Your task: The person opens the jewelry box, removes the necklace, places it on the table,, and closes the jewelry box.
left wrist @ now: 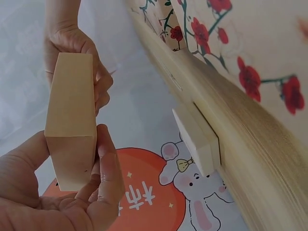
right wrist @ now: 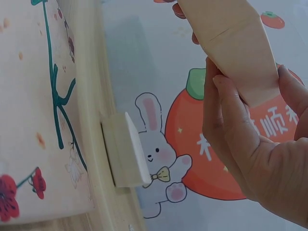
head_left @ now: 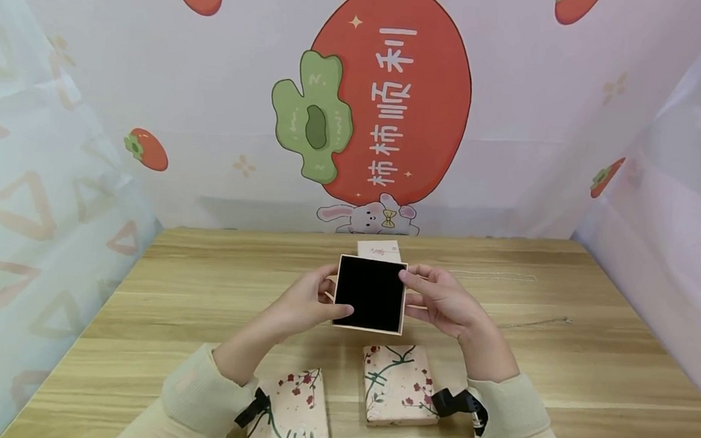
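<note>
An open shallow cream box with a black lining is held up above the table, its inside facing the head camera. My left hand grips its left side, with the thumb over the front edge near the lower left corner. My right hand grips the opposite side, thumb at the upper right corner and fingers behind. In the left wrist view the plain cream outer walls of the box show between both hands. The right wrist view also shows its outer side between my right thumb and fingers.
Two floral boxes lie close to my forearms. Behind the held box is a smaller pale box. Thin chains lie on the wooden table to the right. A printed cloth hangs behind.
</note>
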